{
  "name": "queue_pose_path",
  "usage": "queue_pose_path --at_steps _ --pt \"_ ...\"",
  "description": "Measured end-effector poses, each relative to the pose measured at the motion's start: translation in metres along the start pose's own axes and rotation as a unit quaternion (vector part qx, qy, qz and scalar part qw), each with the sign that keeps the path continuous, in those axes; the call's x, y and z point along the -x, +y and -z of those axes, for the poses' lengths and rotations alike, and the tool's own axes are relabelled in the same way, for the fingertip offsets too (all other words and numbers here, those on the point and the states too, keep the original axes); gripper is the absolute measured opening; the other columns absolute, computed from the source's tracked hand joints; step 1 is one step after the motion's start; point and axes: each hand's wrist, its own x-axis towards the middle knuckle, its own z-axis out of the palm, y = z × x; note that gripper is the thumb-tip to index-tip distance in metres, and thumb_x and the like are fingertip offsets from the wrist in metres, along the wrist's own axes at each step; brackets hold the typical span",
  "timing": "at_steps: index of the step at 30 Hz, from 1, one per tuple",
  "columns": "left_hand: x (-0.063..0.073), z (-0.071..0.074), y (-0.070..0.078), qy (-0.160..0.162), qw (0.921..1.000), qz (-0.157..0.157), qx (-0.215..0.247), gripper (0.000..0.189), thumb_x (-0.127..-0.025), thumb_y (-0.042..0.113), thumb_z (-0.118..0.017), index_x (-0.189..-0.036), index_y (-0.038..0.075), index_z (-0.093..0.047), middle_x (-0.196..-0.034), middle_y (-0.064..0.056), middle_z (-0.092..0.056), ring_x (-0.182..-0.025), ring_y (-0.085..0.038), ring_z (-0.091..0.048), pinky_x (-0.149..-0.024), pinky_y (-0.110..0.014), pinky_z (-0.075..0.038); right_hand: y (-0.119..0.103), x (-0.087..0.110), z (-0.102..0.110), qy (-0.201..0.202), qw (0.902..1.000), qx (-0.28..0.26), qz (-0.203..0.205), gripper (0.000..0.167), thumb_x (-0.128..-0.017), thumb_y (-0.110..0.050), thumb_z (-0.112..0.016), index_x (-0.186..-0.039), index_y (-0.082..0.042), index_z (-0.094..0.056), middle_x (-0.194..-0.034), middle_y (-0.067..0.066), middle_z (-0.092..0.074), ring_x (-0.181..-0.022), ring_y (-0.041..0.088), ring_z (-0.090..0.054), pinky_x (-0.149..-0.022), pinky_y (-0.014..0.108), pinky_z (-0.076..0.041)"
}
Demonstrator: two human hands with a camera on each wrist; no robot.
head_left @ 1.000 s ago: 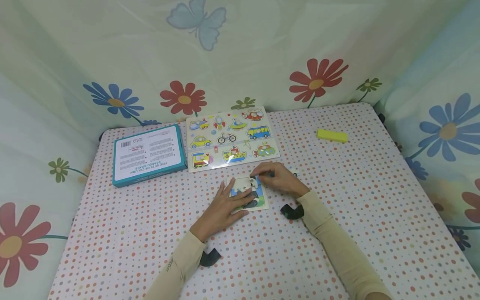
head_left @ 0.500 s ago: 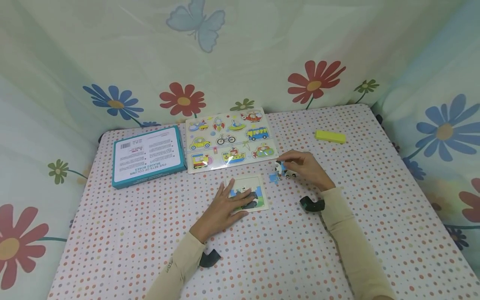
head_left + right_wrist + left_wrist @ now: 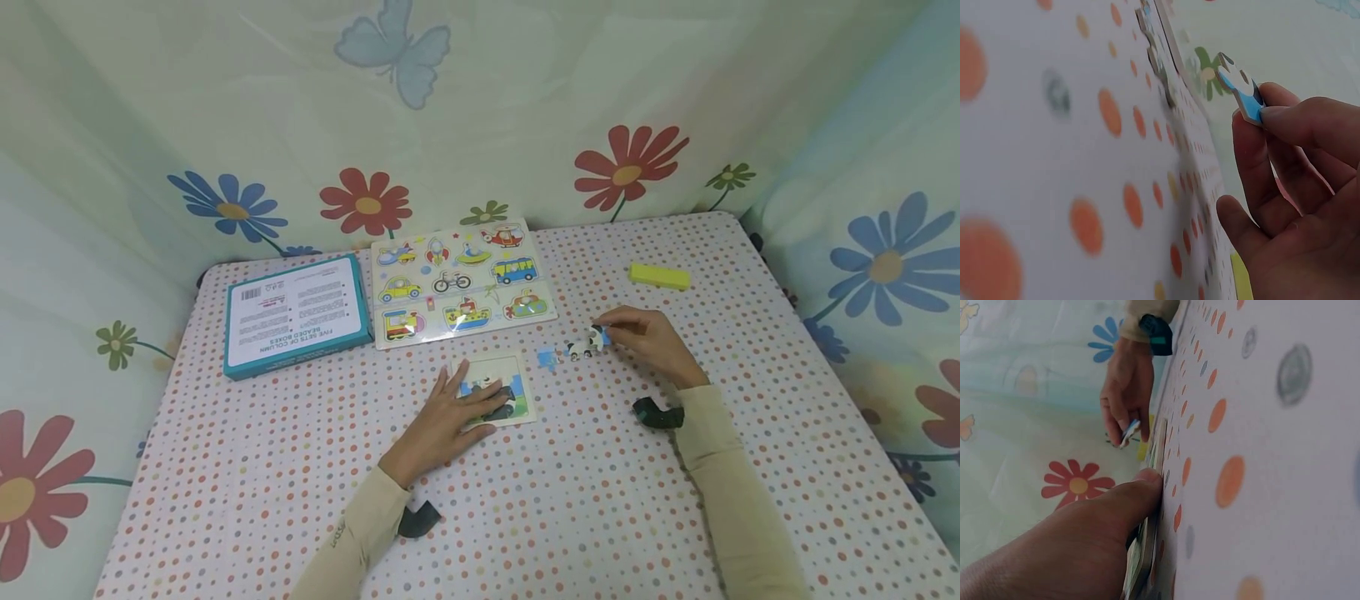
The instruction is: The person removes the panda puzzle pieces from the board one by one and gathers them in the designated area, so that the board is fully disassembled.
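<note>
My left hand [image 3: 442,421] lies with spread fingers over a small panda jigsaw board [image 3: 507,367], partly hiding the picture. In the left wrist view its thumb presses on the board's edge. To the right, my right hand [image 3: 651,343] pinches a jigsaw piece [image 3: 1244,94] between thumb and fingers; the piece is blue, white and black and stands tilted above the tabletop. Beside it on the cloth lie a blue jigsaw piece [image 3: 548,358] and a black-and-white jigsaw piece [image 3: 578,351]. The board's upper part shows bare, pale backing.
Behind the board lies a larger vehicle peg puzzle [image 3: 465,283] under shiny wrap. A teal box [image 3: 296,312] with a printed label stands left of it. A yellow block [image 3: 660,276] lies at the back right, on the dotted tablecloth [image 3: 247,467].
My right hand has moved right, away from the board, past the loose pieces, with a jigsaw piece in its fingers. More bare backing shows at the board's top. My left hand has stayed put.
</note>
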Motion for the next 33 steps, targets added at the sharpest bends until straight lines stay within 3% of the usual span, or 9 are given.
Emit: queue_pose_path --at_steps 6,13,22,33 --pt "-0.001 0.000 -0.001 0.001 1.0000 -0.001 -0.001 0.047 -0.096 0.040 -0.055 -0.141 0.028 -0.049 -0.150 0.010 -0.037 -0.147 -0.035 -0.005 -0.118 -0.055 0.001 0.006 0.004 0.005 0.015 0.9996 0.025 -0.006 0.023 -0.097 -0.011 -0.057 -0.114 0.000 -0.067 -0.117 0.018 -0.062 -0.098 0.005 -0.061 -0.077 0.012 -0.049" --pt "0.000 -0.003 -0.003 0.001 1.0000 -0.002 -0.002 0.047 -0.096 0.042 -0.053 -0.141 0.030 -0.048 -0.151 0.012 -0.036 -0.147 -0.034 -0.005 -0.118 -0.055 0.001 0.006 0.005 0.004 0.013 0.9990 0.032 -0.027 0.020 -0.096 -0.006 -0.058 -0.112 0.001 -0.068 -0.118 0.019 -0.062 -0.097 -0.002 -0.058 -0.078 0.010 -0.049" --pt "0.000 -0.004 -0.003 -0.004 1.0000 0.005 0.000 0.047 -0.097 0.043 -0.051 -0.143 0.033 -0.045 -0.151 0.015 -0.033 -0.148 -0.030 -0.003 -0.119 -0.050 0.004 0.006 0.007 0.002 0.010 0.9979 0.059 -0.022 0.020 -0.095 -0.006 -0.059 -0.111 0.000 -0.069 -0.115 0.019 -0.065 -0.095 -0.006 -0.055 -0.076 0.009 -0.047" --pt "0.002 -0.005 -0.003 0.002 1.0000 0.003 0.000 0.048 -0.096 0.043 -0.053 -0.142 0.032 -0.046 -0.151 0.013 -0.036 -0.148 -0.032 -0.004 -0.118 -0.052 0.002 0.013 0.006 0.001 0.006 0.9950 0.099 -0.010 0.018 -0.094 -0.006 -0.060 -0.108 -0.004 -0.071 -0.111 0.016 -0.067 -0.103 0.023 -0.062 -0.080 0.013 -0.048"
